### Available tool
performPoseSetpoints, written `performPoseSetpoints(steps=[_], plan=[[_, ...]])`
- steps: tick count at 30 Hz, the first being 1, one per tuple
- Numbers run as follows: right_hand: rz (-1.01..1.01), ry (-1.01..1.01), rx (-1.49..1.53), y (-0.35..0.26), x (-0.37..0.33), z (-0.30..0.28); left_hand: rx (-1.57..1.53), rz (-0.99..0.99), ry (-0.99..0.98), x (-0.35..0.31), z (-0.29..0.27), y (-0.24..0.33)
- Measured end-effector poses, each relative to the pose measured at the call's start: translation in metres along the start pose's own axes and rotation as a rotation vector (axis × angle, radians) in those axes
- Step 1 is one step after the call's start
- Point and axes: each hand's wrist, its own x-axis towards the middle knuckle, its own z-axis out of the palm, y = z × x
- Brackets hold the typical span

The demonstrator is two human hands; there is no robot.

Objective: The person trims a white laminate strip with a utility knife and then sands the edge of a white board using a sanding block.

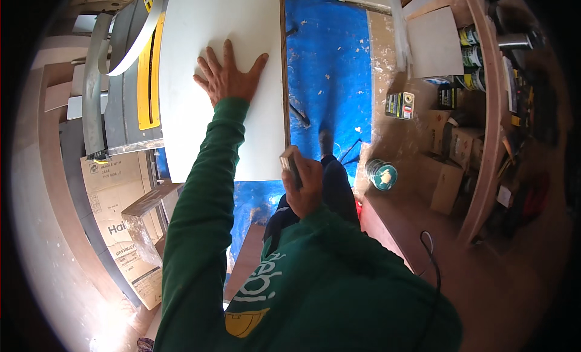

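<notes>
Fingers, left hand point(225, 84): spread wide, palm down on the white panel point(260, 131), gripping nothing. Fingers, right hand point(305, 185): closed around a small block point(289, 162), held at the panel's right edge by its near corner; exact contact there cannot be made out.

Panel: one, white-faced, dark along the right edge, lying before the person, partly under the left forearm.

Left of panel: grey surface point(124, 101) with yellow strip point(147, 104); pale curled band point(140, 48) looped above it; brown printed carton point(115, 213) lower down.

Right of panel: blue sheet point(330, 55) on the floor; round tub point(383, 175), green-topped; small box point(399, 105); several tins point(471, 56), standing further right.
</notes>
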Motion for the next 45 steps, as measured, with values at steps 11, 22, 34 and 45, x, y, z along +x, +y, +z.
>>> performPoseSetpoints(steps=[11, 22, 34, 45], plan=[[-0.174, 0.159, -0.034, 0.007, 0.113, 0.028, -0.053, 0.017, 0.034, 0.008, 0.004, -0.001], [-0.066, 0.275, 0.004, 0.039, 0.193, 0.041, -0.034, 0.03, -0.005, 0.004, 0.002, 0.011], [-0.104, 0.179, 0.115, 0.019, 0.152, 0.025, -0.018, 0.021, -0.015, 0.004, 0.002, 0.011], [-0.1, 0.068, 0.117, -0.002, 0.033, 0.009, 0.008, 0.007, -0.027, 0.0, 0.002, -0.004]])
